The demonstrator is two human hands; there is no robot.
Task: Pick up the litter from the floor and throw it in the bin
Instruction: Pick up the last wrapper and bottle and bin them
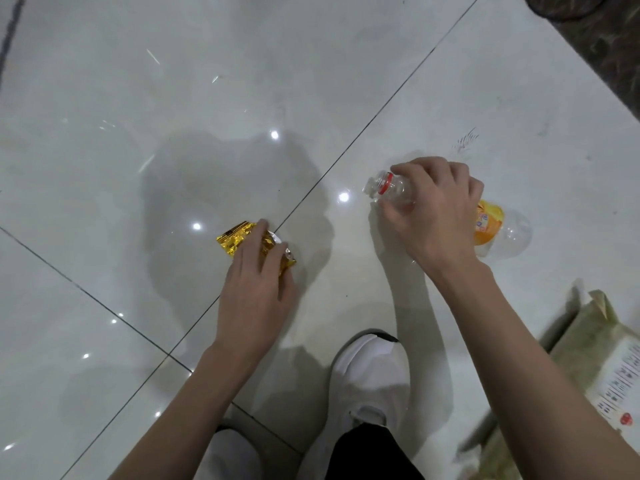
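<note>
A crumpled gold foil wrapper (239,239) lies on the glossy white tile floor near a dark grout line. My left hand (258,285) covers its right half, fingers closed over the foil. To the right lies an empty clear plastic bottle (504,230) on its side, with an orange label and a red neck ring, its cap off. My right hand (438,213) wraps around the bottle's upper body, with the open neck sticking out to the left past my fingers. No bin is in view.
A greenish paper package (595,355) with a white printed label lies on the floor at the lower right. My white shoes (370,372) stand at the bottom centre. A dark marbled strip (602,46) borders the tiles at the top right.
</note>
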